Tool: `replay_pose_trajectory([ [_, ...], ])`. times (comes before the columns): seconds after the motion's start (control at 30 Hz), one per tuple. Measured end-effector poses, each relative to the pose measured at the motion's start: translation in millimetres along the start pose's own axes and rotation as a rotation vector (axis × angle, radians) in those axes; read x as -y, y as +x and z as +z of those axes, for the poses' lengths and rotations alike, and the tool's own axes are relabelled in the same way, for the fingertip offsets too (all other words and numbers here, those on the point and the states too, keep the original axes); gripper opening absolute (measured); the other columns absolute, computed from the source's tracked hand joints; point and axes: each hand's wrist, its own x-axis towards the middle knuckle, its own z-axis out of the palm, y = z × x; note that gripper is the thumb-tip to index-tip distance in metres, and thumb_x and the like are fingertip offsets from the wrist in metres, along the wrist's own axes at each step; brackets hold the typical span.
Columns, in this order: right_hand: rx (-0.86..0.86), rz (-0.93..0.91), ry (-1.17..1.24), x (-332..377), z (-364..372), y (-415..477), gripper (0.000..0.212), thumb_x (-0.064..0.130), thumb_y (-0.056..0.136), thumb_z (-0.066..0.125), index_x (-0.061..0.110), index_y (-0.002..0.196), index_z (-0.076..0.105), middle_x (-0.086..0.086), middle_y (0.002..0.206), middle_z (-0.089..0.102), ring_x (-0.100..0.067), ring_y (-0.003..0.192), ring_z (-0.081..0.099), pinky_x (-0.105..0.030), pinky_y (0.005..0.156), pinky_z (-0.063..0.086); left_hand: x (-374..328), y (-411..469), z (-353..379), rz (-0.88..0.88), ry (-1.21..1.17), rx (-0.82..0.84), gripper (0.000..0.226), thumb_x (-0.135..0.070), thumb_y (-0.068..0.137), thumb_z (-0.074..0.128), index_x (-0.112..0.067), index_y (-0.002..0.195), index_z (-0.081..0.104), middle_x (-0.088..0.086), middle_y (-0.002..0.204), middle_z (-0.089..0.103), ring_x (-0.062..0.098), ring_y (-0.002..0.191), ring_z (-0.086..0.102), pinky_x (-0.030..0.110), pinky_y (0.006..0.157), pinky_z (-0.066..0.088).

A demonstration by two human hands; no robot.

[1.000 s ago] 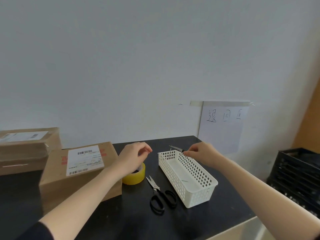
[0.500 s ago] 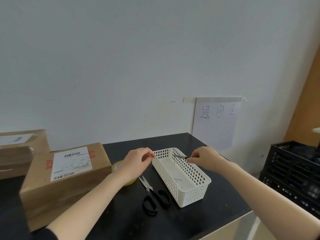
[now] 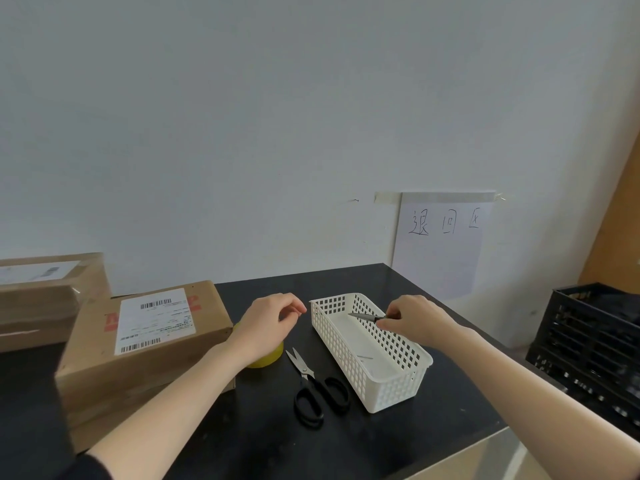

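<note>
With the right hand (image 3: pixel 415 322) pinching the tool (image 3: pixel 363 317) over the basket's (image 3: pixel 391 400) far end and the left hand (image 3: pixel 266 327) loosely curled, empty, best lower the tool flat inside before releasing.

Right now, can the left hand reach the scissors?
Probably yes. The left hand hovers empty over the yellow tape roll, and the scissors lie uncovered right beside it with nothing between. The right hand is busy pinching a small knife.
</note>
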Motion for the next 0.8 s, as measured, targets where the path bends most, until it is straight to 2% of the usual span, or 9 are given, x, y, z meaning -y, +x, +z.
replay_pose_trajectory([
  [0.1, -0.019, -0.013, 0.026, 4.5, -1.2, 0.5, 0.034, 0.054, 0.086, 0.057, 0.021, 0.089, 0.067, 0.007, 0.082, 0.064, -0.014, 0.075, 0.062, -0.03, 0.063, 0.049, -1.3, -2.4, -5.7, 0.025, 0.047, -0.025, 0.019, -0.019, 0.094, 0.052, -0.031, 0.099, 0.065, -0.015, 0.099, 0.064, 0.002, 0.091, 0.059, 0.024, 0.083, 0.052],
  [0.23, -0.056, -0.051, 0.056, 15.8, -3.6, 0.5, 0.032, 0.051, 0.086, 0.058, 0.021, 0.09, 0.068, 0.008, 0.081, 0.062, -0.012, 0.074, 0.06, -0.027, 0.06, 0.046, -0.9, -7.1, -17.6, 0.076, 0.172, -0.098, 0.017, -0.02, 0.094, 0.052, -0.028, 0.1, 0.066, -0.016, 0.097, 0.061, 0.004, 0.083, 0.059, 0.029, 0.074, 0.054],
  [0.37, -0.085, -0.106, 0.041, 32.3, -4.1, 0.7, 0.033, 0.053, 0.084, 0.059, 0.023, 0.093, 0.067, 0.007, 0.091, 0.058, -0.014, 0.082, 0.059, -0.034, 0.073, 0.053, 7.3, -11.9, -31.7, 0.051, 0.262, -0.112, 0.017, -0.021, 0.092, 0.055, -0.028, 0.105, 0.064, -0.013, 0.109, 0.06, 0.005, 0.091, 0.056, 0.024, 0.075, 0.053],
  [0.53, -0.099, -0.155, 0.047, 57.6, -3.2, 0.0, 0.032, 0.051, 0.085, 0.059, 0.021, 0.094, 0.066, 0.006, 0.096, 0.057, -0.015, 0.085, 0.057, -0.032, 0.074, 0.049, 24.5, -24.2, -48.6, -0.013, 0.355, -0.089, 0.023, -0.034, 0.089, 0.06, -0.029, 0.111, 0.062, -0.01, 0.121, 0.057, 0.007, 0.109, 0.049, 0.025, 0.089, 0.046],
  [0.67, -0.102, -0.191, 0.056, 79.6, 0.7, 0.6, 0.032, 0.051, 0.084, 0.059, 0.022, 0.096, 0.066, 0.006, 0.097, 0.057, -0.015, 0.086, 0.057, -0.031, 0.074, 0.049, 32.9, -36.8, -64.6, -0.063, 0.459, -0.051, 0.046, -0.056, 0.085, 0.057, -0.032, 0.124, 0.055, -0.012, 0.135, 0.047, 0.01, 0.118, 0.044, 0.031, 0.1, 0.036],
  [0.8, -0.092, -0.226, 0.064, 104.1, 6.2, 2.7, 0.033, 0.053, 0.084, 0.058, 0.024, 0.098, 0.067, 0.006, 0.097, 0.057, -0.015, 0.087, 0.057, -0.03, 0.073, 0.048, 40.9, -48.8, -82.0, -0.132, 0.487, -0.033, 0.065, -0.066, 0.077, 0.057, -0.035, 0.133, 0.047, -0.011, 0.143, 0.041, 0.013, 0.13, 0.037, 0.035, 0.106, 0.034],
])
